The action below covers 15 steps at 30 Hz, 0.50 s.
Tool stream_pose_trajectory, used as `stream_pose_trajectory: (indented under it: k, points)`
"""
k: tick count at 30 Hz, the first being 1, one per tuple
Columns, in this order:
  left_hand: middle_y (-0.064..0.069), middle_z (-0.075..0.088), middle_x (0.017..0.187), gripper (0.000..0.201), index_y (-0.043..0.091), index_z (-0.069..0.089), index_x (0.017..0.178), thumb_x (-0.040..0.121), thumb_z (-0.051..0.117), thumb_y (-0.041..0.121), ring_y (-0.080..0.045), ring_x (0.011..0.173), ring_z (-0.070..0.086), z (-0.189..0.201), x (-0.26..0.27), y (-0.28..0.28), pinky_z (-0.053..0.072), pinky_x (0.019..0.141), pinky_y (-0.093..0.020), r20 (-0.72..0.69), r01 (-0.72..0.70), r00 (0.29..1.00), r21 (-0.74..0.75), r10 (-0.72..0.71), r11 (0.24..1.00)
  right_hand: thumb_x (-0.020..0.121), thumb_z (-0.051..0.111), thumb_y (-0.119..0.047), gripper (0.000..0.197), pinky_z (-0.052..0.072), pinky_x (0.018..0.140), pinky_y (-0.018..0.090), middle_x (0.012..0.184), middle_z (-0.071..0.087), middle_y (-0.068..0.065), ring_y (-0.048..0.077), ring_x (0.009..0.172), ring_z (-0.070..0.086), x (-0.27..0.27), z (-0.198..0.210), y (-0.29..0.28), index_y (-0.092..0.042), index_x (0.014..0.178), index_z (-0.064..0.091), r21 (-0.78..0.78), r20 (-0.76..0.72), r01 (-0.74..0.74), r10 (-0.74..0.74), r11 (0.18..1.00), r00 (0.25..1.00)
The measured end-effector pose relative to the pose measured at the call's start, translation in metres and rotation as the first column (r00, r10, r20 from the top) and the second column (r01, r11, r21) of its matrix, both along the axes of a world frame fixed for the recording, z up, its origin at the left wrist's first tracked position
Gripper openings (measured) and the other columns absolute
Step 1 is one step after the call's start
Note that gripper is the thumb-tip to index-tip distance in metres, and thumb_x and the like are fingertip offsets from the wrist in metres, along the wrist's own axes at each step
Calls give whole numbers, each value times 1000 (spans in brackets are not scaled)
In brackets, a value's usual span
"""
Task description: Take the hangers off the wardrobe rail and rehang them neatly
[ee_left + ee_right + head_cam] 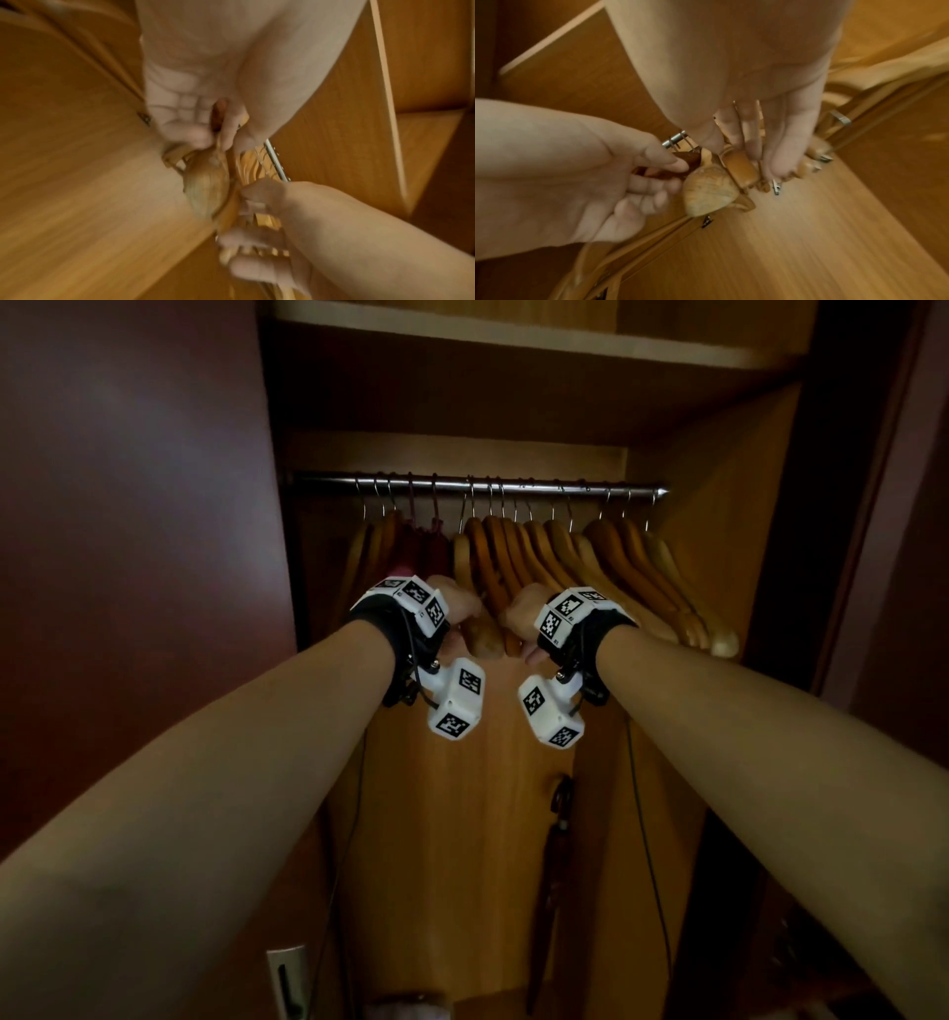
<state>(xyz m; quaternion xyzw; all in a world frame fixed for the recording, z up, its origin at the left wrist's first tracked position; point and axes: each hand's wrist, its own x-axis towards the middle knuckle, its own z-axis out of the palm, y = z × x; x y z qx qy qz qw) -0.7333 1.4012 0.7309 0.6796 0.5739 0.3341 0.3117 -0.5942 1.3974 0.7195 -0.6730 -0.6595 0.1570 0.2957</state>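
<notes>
While both arms reach into the open wooden wardrobe [719, 516], the row of curved wooden hangers [565, 546] hangs from the horizontal steel rail [539, 486], which runs left to right across the far upper part of the cabinet. Each hanger's long axis runs near to far, its near tip sloping down toward the viewer. About fifteen metal hooks sit on the rail, though the exact count is hard to read; two darker reddish hangers [426, 541] hang left of centre.

At the middle of the row the left hand [618, 182] has its fingers curled around the near end of a reddish hanger, beside the pale rounded wooden hanger tip [709, 190]. Just right of it, the right hand [770, 125] lays straight, spread fingers in among the neighbouring hanger ends, not curled round any.

A dark folded umbrella [552, 865] hangs low against the back panel.
</notes>
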Motion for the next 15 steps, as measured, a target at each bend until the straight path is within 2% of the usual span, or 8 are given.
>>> stream_pose_trajectory:
  k: [1,2,4,7,9,12,15]
  points:
    - [-15,61,75,17,3,61,86,90,58,19,-26,59,57,-2,-2,-3,46,52,-27,20,-22,1000,30,22,999,74,52,-47,45,59,74,45,83,74,13,33,80,71,1,-3,-2,-7,87,68,13,17,22,-22,1000,1000]
    - [-13,58,70,17,4,59,80,91,58,17,-23,51,52,-4,-3,-4,41,44,-22,80,-30,996,47,27,998,72,51,-44,40,59,77,47,85,74,15,35,82,71,0,-3,-5,-9,82,68,39,18,23,-24,999,1000]
    - [-10,54,64,20,6,56,73,92,55,11,-19,46,45,-12,-1,-8,35,37,-17,243,-3,970,50,-10,999,75,50,-31,30,59,77,52,88,72,16,37,83,70,0,-9,-18,-9,86,67,43,29,39,-40,998,999]
    - [-6,55,56,17,8,59,74,90,56,6,-16,42,45,-24,11,-18,37,39,-19,370,102,920,95,-130,990,75,51,-27,31,60,72,52,82,73,14,34,79,71,0,-14,-52,-6,91,68,75,-31,97,-95,992,995]
    - [-5,56,56,17,10,60,75,91,56,5,-15,42,46,-31,23,-28,37,41,-20,412,176,888,106,-204,979,87,51,-25,30,61,72,50,86,72,16,31,80,72,7,-19,-70,-4,104,66,59,-50,124,-121,991,991]
    - [-5,59,65,15,12,60,76,90,58,9,-14,49,49,-38,48,-45,38,46,-22,395,273,871,103,-291,956,98,44,-23,26,62,69,42,91,69,11,24,78,73,25,-26,-99,-11,115,61,54,-72,188,-184,981,980]
    - [-4,61,70,8,13,59,85,93,58,12,-15,54,52,-45,79,-69,41,49,-23,355,406,850,30,-389,914,100,44,-16,29,60,53,29,94,64,12,23,74,71,49,-34,-132,-9,124,58,25,-115,296,-291,955,950]
